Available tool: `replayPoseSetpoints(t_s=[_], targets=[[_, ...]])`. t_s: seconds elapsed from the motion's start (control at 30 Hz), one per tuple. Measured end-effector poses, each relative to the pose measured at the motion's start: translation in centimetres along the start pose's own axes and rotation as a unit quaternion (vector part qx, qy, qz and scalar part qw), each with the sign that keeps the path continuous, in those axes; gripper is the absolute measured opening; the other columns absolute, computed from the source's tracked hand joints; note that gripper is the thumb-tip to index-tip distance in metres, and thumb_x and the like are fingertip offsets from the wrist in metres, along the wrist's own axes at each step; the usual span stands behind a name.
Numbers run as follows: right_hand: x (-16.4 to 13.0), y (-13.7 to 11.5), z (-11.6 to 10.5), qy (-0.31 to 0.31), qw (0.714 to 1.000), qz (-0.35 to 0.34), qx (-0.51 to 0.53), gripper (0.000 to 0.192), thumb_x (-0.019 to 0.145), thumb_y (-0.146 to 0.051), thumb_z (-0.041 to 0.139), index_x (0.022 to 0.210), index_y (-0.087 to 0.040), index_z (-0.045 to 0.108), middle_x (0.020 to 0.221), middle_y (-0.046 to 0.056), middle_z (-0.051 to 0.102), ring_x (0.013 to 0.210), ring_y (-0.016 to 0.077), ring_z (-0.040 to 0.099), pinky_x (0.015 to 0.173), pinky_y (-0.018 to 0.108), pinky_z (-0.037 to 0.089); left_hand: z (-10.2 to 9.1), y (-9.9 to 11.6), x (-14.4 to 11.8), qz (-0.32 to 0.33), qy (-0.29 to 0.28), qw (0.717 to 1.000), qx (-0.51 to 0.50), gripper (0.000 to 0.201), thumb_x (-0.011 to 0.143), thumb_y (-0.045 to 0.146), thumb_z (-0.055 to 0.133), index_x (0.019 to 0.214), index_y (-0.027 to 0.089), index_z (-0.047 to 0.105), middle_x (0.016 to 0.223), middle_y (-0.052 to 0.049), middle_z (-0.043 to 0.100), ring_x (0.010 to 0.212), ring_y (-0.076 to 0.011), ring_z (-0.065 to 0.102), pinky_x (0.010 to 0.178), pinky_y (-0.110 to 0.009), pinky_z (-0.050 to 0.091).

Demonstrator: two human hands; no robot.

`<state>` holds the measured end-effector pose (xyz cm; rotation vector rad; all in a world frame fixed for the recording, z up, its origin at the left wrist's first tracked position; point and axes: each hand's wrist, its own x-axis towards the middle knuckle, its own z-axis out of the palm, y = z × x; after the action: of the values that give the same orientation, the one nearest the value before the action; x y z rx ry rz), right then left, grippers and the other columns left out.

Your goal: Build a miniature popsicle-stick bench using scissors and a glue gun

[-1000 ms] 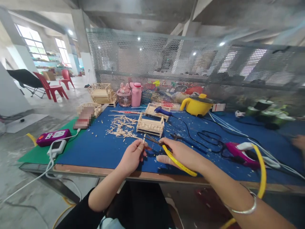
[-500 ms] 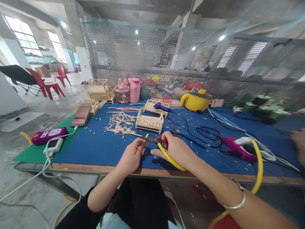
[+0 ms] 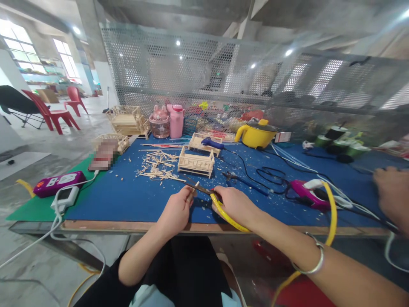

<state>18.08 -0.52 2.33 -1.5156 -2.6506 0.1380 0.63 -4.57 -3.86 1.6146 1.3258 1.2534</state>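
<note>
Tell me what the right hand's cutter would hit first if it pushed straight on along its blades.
Probably the small stick pinched in the left hand; the cutter in the right hand points at it. Depth is unclear.

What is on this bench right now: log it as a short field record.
left hand: pinches a small wooden stick
right hand: grips cutters with a yellow handle, blades at the stick
bench top: blue mat, scattered stick offcuts
behind hands: small wooden crate frame
far right: another person's hand
</note>
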Motion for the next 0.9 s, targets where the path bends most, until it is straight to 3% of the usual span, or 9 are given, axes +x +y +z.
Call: replayPoseSetpoints(t_s=[0.17, 0.33, 0.47, 0.57, 0.7, 0.9], targets=[[0.49, 0.1, 0.51, 0.017, 0.999, 0.009, -0.027, 0.019, 0.079, -0.022, 0.043, 0.087, -0.019, 0.061, 0.081, 0.009, 0.07, 0.074, 0.0228, 0.065, 0.054, 0.027, 0.029, 0.19, 0.5, 0.11, -0.005, 0.029, 0.998, 0.053, 0.024, 0.09, 0.028, 0.035, 0.1, 0.019, 0.055, 0.094, -0.008, 0.067, 0.078, -0.0173, 0.061, 0.072, -0.026, 0.046], [0.68, 0.25, 0.83, 0.028, 1.0, 0.009, -0.009, 0.018, 0.077, -0.023, 0.046, 0.084, -0.019, 0.062, 0.077, 0.007, 0.07, 0.071, 0.0208, 0.064, 0.053, 0.026, 0.029, 0.06, 0.93, -0.1, -0.008, 0.035, 0.996, 0.077, 0.025, 0.091, 0.031, 0.032, 0.083, 0.02, 0.053, 0.069, -0.002, 0.06, 0.064, -0.0145, 0.054, 0.061, -0.024, 0.04], [0.79, 0.23, 0.73, 0.04, 0.999, 0.029, 0.003, 0.015, 0.074, -0.031, 0.053, 0.077, -0.019, 0.063, 0.076, 0.007, 0.07, 0.071, 0.0202, 0.064, 0.054, 0.026, 0.031, -0.14, 1.1, -0.12, 0.003, 0.02, 0.999, 0.045, 0.027, 0.092, 0.034, 0.032, 0.076, 0.02, 0.05, 0.061, 0.002, 0.052, 0.057, -0.012, 0.047, 0.059, -0.023, 0.037], [0.76, 0.15, 0.52, 0.037, 0.998, 0.057, 0.0, 0.024, 0.072, -0.041, 0.056, 0.072, -0.019, 0.063, 0.075, 0.008, 0.07, 0.07, 0.0216, 0.064, 0.053, 0.026, 0.031, -0.14, 1.03, -0.03, -0.016, 0.026, 0.999, 0.023, 0.027, 0.09, 0.034, 0.036, 0.074, 0.019, 0.051, 0.066, 0.001, 0.057, 0.058, -0.0115, 0.049, 0.059, -0.022, 0.038], [0.55, 0.16, 0.16, 0.007, 0.999, 0.025, 0.018, 0.02, 0.073, -0.034, 0.055, 0.082, -0.019, 0.064, 0.08, 0.007, 0.071, 0.072, 0.0204, 0.064, 0.054, 0.024, 0.033, -0.03, 0.69, -0.13, -0.028, 0.037, 0.999, 0.004, 0.024, 0.09, 0.034, 0.038, 0.087, 0.018, 0.056, 0.074, -0.001, 0.062, 0.059, -0.0116, 0.051, 0.059, -0.022, 0.04], [0.45, -0.06, 0.1, -0.046, 0.995, -0.04, 0.076, 0.018, 0.075, -0.025, 0.05, 0.085, -0.018, 0.063, 0.084, 0.007, 0.071, 0.072, 0.0176, 0.064, 0.059, 0.022, 0.037, -0.4, 0.56, -0.23, 0.018, 0.036, 0.998, 0.046, 0.028, 0.091, 0.032, 0.036, 0.073, 0.019, 0.053, 0.067, 0.001, 0.057, 0.064, -0.0117, 0.052, 0.064, -0.022, 0.039]])
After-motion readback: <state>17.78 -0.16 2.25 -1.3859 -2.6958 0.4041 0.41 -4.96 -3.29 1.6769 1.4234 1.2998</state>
